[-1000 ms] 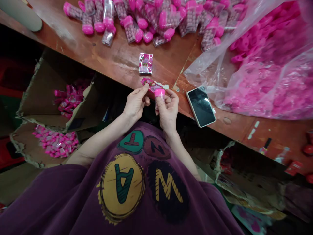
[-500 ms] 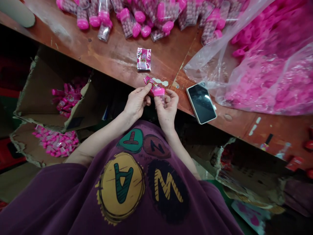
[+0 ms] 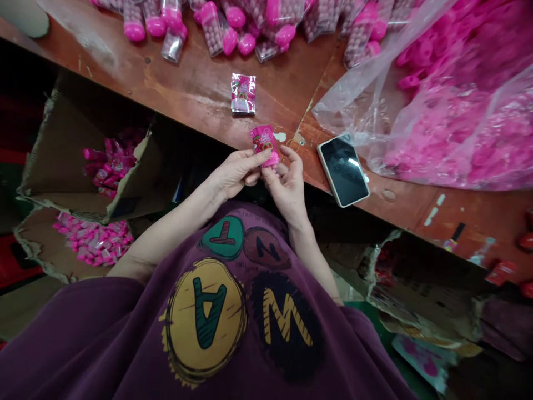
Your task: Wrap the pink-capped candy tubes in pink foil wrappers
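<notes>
My left hand (image 3: 234,173) and my right hand (image 3: 287,183) meet just in front of the table's near edge. Between their fingertips stands a small pink-capped tube with a pink printed label (image 3: 264,144) wrapped round it; both hands pinch it. A small stack of the same pink labels (image 3: 243,93) lies on the brown table (image 3: 187,94) just beyond. A heap of clear tubes with pink caps (image 3: 258,22) lies along the far edge.
A phone (image 3: 343,170) lies face up right of my hands. A big clear bag of pink caps (image 3: 441,94) fills the right of the table. Below left, a torn cardboard box (image 3: 79,161) and another box (image 3: 91,241) hold finished pink tubes.
The label, held out sideways from the tube a second ago, now stands upright against it. My left fingers have slid across onto the tube. The view has shifted slightly.
</notes>
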Demonstrator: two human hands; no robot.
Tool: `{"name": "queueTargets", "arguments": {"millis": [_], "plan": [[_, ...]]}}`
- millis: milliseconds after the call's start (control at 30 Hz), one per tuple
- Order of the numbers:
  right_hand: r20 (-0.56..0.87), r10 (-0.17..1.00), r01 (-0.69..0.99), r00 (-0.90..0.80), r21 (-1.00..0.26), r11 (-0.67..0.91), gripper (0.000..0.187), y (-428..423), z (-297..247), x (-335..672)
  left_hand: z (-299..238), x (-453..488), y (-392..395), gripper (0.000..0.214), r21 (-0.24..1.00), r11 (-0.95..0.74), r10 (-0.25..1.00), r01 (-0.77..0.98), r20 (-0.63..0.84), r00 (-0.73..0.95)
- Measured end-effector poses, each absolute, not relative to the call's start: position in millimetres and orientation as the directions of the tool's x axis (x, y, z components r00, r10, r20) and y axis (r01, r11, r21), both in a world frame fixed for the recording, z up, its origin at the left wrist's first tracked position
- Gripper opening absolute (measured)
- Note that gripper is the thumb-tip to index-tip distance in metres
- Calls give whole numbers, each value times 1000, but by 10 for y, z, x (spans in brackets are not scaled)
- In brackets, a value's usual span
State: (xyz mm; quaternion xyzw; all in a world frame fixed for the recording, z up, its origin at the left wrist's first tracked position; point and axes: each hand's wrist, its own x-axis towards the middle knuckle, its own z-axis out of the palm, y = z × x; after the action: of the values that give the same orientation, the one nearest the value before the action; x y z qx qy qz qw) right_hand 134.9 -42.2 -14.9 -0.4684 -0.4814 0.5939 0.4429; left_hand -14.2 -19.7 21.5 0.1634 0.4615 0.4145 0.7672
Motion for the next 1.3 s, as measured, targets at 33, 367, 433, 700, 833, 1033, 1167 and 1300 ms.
{"name": "queueTargets", "arguments": {"millis": [33, 367, 433, 700, 833, 1033, 1167, 1300], "plan": [[-180, 959, -121, -221, -970, -210, 66, -401, -134, 1378, 216, -147, -204, 35, 640, 600, 792, -481, -561, 242], [-227, 942, -150, -247, -952, -269, 67, -502, -212, 1409, 184, -164, -210, 39, 686, 537, 823, -491, -554, 125], [-227, 946, -168, -231, -948, -269, 63, -528, -222, 1391, 155, -138, -232, 40, 681, 548, 822, -486, -548, 159], [-247, 946, -236, -209, -926, -294, 64, -449, -236, 1360, 104, -75, -331, 37, 632, 610, 784, -478, -570, 247], [-258, 937, -281, -235, -905, -320, 63, -463, -275, 1361, 98, -98, -336, 35, 623, 584, 795, -521, -567, 215], [-280, 913, -230, -298, -907, -353, 56, -417, -339, 1150, 73, -183, -393, 41, 617, 569, 796, -543, -580, 174], [-161, 882, 88, -444, -987, -135, 52, -94, -277, 955, 106, -793, -492, 31, 663, 389, 802, -640, -585, -119], [133, 894, 613, -429, -684, 396, 40, 462, -97, 824, 126, -1741, -765, 38, 739, 145, 423, -658, -648, -633]]}}
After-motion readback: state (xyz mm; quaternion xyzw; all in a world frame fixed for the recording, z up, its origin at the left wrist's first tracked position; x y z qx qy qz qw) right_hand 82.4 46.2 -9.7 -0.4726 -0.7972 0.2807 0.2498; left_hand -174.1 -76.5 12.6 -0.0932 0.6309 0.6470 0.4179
